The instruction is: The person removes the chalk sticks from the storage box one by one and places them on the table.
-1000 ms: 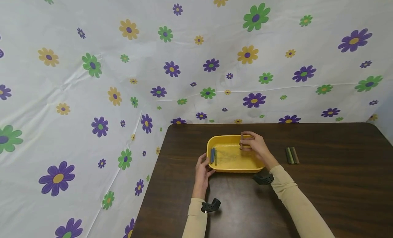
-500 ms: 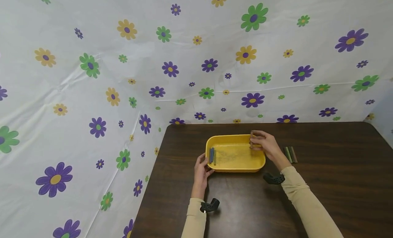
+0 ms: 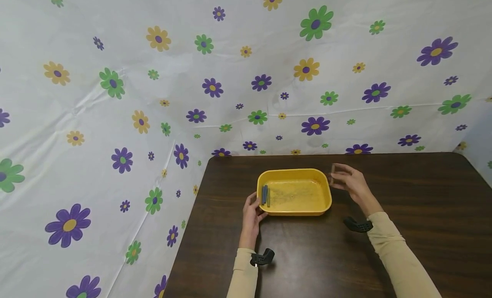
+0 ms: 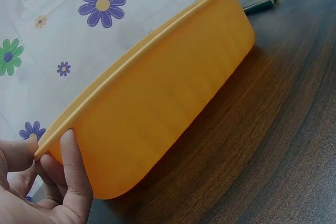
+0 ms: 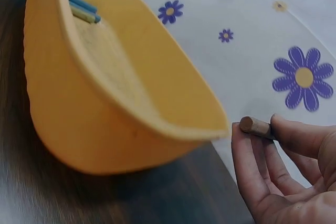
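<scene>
A yellow plastic tray (image 3: 296, 213) stands on the dark table, and my left hand (image 3: 251, 216) grips its left end, thumb at the rim and fingers against the outer wall in the left wrist view. Inside, at the left end, lie two blue sticks (image 3: 264, 194) and an olive-green stick (image 3: 268, 197). Just off the tray's right end, my right hand (image 3: 351, 183) pinches a short, round brown chalk-like stick (image 5: 257, 127) between thumb and fingertips. The head view shows that stick (image 3: 332, 174) roughly upright, level with the rim.
A dark green stick (image 4: 260, 6) lies on the table beyond the tray's right end in the left wrist view; my right hand hides that spot in the head view. Behind the wood-grain table (image 3: 415, 221) hangs a white flowered cloth (image 3: 230, 67).
My right hand has moved right with the brown stick, from over the tray to past its right end, and now covers the sticks on the table. The left hand stays on the tray.
</scene>
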A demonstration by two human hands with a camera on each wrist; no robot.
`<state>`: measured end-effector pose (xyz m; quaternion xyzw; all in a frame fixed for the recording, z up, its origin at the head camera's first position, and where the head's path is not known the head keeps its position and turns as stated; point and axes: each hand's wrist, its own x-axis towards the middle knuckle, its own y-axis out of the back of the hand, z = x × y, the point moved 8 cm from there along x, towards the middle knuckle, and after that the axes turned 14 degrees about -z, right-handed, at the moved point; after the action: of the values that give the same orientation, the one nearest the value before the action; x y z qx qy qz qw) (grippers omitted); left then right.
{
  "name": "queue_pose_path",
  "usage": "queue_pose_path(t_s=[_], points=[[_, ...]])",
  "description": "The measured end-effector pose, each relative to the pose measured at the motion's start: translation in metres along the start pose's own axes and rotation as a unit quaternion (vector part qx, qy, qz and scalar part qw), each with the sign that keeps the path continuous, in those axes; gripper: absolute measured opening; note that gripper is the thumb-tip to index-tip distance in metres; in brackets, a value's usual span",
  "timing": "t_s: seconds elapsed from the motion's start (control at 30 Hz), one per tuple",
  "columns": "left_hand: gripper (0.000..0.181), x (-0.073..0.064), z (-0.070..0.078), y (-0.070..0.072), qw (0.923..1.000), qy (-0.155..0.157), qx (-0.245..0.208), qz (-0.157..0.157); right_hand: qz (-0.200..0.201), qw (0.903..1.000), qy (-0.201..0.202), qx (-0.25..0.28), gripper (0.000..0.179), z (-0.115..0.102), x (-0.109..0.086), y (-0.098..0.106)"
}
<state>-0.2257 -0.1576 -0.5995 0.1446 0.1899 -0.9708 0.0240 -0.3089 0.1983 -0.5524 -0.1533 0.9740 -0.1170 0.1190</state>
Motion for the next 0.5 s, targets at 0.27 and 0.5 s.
queue_pose_path(t_s=[0.27, 0.5], points=[[0.039, -0.002, 0.002, -0.002, 1.0, 0.001, 0.001, -0.001, 0.0, 0.9997, 0.014, 0.019, 0.062, 0.004, -0.013, 0.023], [0.041, -0.002, 0.002, -0.001, 1.0, -0.002, 0.002, -0.005, 0.01, 0.9993, 0.015, 0.032, 0.039, 0.008, -0.025, 0.04]])
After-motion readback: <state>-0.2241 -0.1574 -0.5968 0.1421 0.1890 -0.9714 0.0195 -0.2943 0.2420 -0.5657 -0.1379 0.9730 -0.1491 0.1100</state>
